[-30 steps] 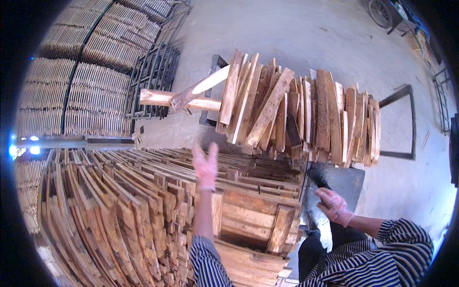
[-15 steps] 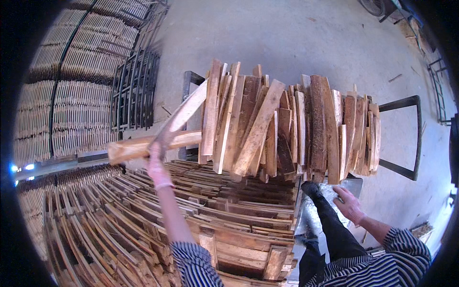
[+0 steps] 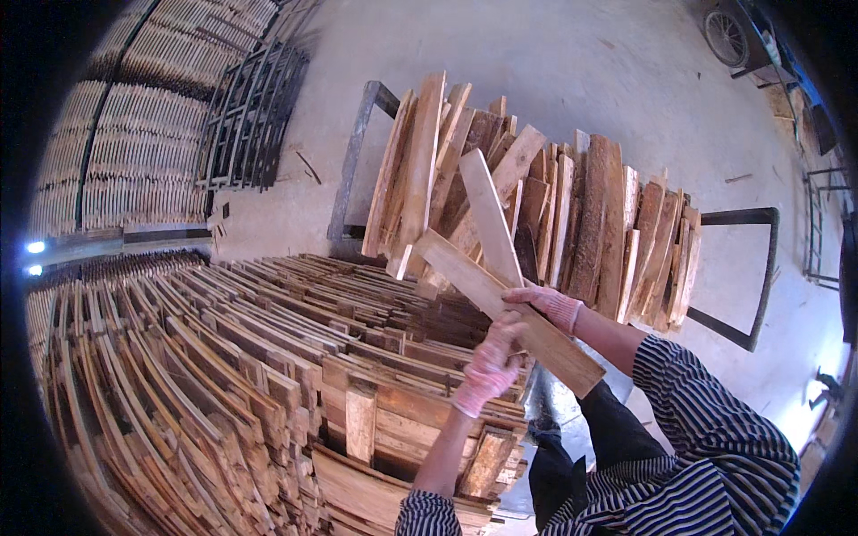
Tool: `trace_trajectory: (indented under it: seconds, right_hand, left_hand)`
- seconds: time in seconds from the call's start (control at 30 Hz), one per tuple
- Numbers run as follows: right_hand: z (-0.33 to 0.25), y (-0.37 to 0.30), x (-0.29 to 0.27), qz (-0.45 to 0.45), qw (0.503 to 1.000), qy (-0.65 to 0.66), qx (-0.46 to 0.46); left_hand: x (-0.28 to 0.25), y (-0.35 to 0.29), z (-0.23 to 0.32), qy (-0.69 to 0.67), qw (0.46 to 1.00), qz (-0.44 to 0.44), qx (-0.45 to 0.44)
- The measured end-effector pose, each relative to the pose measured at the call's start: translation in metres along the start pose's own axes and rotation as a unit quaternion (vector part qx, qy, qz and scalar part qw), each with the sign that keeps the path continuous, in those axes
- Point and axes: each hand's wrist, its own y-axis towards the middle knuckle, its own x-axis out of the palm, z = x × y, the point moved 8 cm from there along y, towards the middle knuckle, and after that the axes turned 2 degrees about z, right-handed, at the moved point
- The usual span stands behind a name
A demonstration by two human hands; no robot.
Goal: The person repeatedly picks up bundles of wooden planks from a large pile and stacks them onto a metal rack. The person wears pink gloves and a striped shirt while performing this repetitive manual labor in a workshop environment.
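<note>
Two pale wooden boards cross in front of me: one wooden board (image 3: pixel 559 353) slants down to the right, and a second wooden board (image 3: pixel 490 214) rises to the upper left. My right hand (image 3: pixel 552 305), in a pinkish-white glove, is closed on them near their crossing. My left hand (image 3: pixel 490 359), gloved alike and slightly blurred, has its fingers curled against the lower edge of the slanting board. Beyond the hands lies a row of rough planks (image 3: pixel 594 223), some with bark, leaning side by side on a dark metal frame (image 3: pixel 760 277).
To the lower left stands a large stack of layered boards (image 3: pixel 206 357). Tall stacks of slats (image 3: pixel 134 161) rise at the far left, beside dark metal racks (image 3: pixel 255 116). A spoked wheel (image 3: pixel 726 37) shows at the far right on the concrete floor (image 3: pixel 554 62).
My left hand has come from the far left to the middle, and the boards have moved over with it. My right hand, empty before, has risen leftward and taken hold of them.
</note>
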Motion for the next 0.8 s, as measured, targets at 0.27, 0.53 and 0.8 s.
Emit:
trace_trajectory:
  seconds: [0.27, 0.53, 0.8]
  right_hand:
    - [0.034, -0.085, 0.011, 0.051, 0.928, -0.311, -0.2]
    - [0.06, -0.202, 0.026, 0.175, 0.842, -0.499, -0.103]
    - [0.042, -0.184, 0.017, 0.253, 0.71, -0.612, -0.238]
  left_hand:
    - [0.059, -0.032, -0.087, -0.461, 0.727, 0.128, -0.493]
    - [0.067, -0.041, -0.055, -0.661, 0.656, 0.156, -0.329]
    - [0.06, 0.017, -0.048, -0.64, 0.691, 0.173, -0.289]
